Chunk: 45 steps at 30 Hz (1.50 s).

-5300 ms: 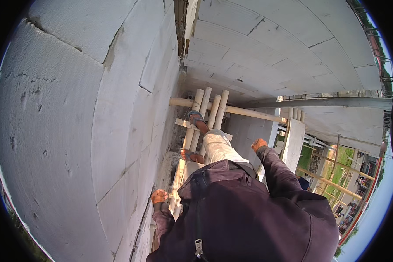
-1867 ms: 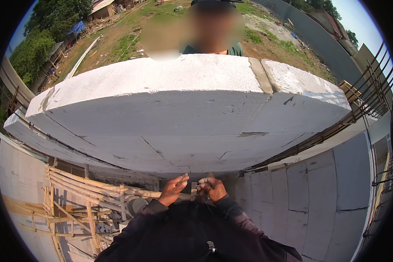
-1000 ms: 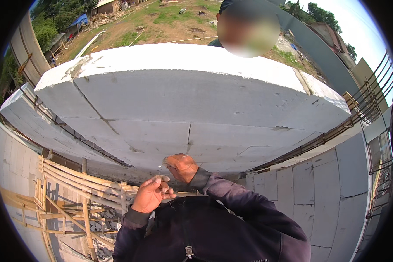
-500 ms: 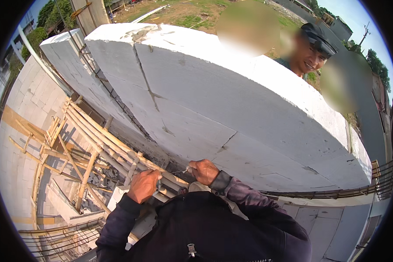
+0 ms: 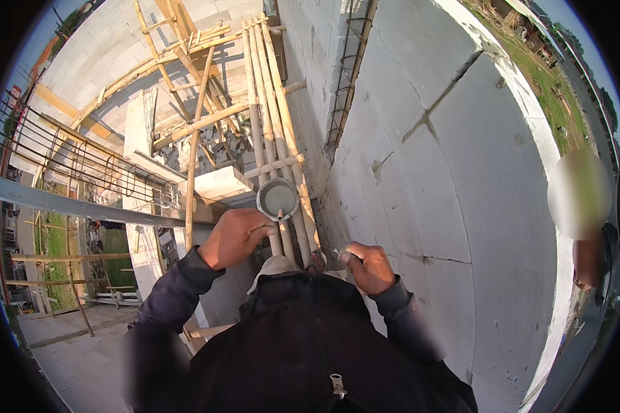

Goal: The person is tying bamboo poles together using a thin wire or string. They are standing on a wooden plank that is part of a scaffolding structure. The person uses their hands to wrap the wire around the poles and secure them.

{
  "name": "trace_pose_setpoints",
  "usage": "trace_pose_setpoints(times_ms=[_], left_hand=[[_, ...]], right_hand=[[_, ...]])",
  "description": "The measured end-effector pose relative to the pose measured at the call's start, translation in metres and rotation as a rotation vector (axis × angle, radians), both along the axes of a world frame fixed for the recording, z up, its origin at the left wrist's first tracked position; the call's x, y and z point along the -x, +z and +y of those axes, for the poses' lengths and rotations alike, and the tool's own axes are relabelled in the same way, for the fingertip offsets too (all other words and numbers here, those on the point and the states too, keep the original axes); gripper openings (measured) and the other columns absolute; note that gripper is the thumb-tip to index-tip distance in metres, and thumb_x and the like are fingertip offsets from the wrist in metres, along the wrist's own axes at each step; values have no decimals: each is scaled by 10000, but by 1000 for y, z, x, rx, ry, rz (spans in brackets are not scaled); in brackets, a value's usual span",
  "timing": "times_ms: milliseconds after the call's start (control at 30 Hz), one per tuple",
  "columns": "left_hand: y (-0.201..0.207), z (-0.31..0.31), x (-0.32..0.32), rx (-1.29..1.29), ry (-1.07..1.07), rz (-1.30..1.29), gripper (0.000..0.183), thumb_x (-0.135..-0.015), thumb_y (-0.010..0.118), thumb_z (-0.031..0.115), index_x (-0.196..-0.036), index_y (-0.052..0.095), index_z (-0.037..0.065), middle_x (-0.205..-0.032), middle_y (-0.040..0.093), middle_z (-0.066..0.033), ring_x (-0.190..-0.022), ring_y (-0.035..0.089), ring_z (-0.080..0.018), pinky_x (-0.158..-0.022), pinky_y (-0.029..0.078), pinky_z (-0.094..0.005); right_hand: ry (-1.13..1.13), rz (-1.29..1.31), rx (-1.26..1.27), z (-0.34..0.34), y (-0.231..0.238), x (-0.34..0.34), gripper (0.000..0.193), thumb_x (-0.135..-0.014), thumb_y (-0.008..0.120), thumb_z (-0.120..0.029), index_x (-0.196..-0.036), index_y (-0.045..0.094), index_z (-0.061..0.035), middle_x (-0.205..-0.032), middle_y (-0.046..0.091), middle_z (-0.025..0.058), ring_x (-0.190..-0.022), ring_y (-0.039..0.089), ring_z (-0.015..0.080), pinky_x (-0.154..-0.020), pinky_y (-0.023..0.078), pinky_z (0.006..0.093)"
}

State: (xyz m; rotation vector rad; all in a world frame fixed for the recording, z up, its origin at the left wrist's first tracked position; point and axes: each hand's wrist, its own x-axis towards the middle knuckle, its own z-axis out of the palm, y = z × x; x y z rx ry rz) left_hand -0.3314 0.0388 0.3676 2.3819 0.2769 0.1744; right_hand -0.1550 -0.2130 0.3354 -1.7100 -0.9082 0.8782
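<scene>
My left hand [image 5: 235, 238] is closed in a pinch, its fingertips just below a round bucket [image 5: 262, 202] of grey, wet-looking material. A short reddish-brown handle-like piece [image 5: 280, 215] shows at the bucket's near rim. To the right, my right hand [image 5: 372, 268] is closed too, thumb against fingers, with a pale bit of thin string [image 5: 337, 252] at its tips. The string is faint between the two hands; where it ends inside each grip is hidden. Both hands are in front of my body, above bamboo poles.
Several bamboo poles [image 5: 272, 103] run lengthwise beside the tall grey block wall [image 5: 420, 199] on my right. Steel reinforcement [image 5: 69, 148] and a pale beam [image 5: 83, 204] lie left. More bamboo scaffolding [image 5: 203, 103] stands ahead over rubble. A partly blurred person [image 5: 589, 258] is beyond the wall.
My view has turned left and down, so the wall now lies to the right and the bucket shows. My hands are farther apart, both still pinched.
</scene>
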Motion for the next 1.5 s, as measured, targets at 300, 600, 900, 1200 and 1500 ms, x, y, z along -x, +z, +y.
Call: trace_pose_setpoints(times_ms=[300, 600, 900, 1200, 1500], left_hand=[[-31, -14, 51, 1176, 577, -751, 185, -951, 629, 174, -819, 537, 83, -700, 533, 0, -646, 495, -120, -634, 410, -274], [-40, -7, 95, 1331, 703, -1025, 233, -971, 611, 300, -993, 592, 69, -865, 573, -9, -800, 542, -133, -756, 449, -288], [4, -41, 88, 1221, 512, -933, 280, -1025, 505, 327, -977, 576, 61, -760, 561, -12, -707, 559, -142, -744, 502, -312], [76, 108, 396, 635, 1086, -1871, 135, -1021, 472, 159, -918, 539, 103, -669, 413, 32, -556, 361, -99, -477, 303, -234], [63, 80, 406, 541, 1307, -1415, 205, -999, 558, 270, -886, 564, 98, -631, 324, 98, -500, 267, -17, -420, 216, -200]], right_hand=[[176, -26, -36, 40, 8, 53, 136, -906, 566, -95, -835, 587, 19, -671, 577, 118, -616, 555, 235, -629, 446, 351], [198, 358, -26, 73, -1, 102, 169, -964, 549, -123, -873, 612, 4, -652, 518, 3, -603, 464, 92, -575, 376, 263], [239, 273, -182, 119, 16, 130, 280, -947, 622, -267, -867, 623, 1, -617, 485, -16, -539, 395, 63, -496, 280, 229], [361, 2, -93, 76, -7, 29, 284, -860, 719, -232, -733, 638, 10, -632, 490, -31, -599, 406, 67, -563, 306, 249], [245, -237, -213, 109, -1, 8, 237, -843, 728, -167, -753, 639, 33, -654, 540, -8, -661, 471, 94, -617, 373, 268]])
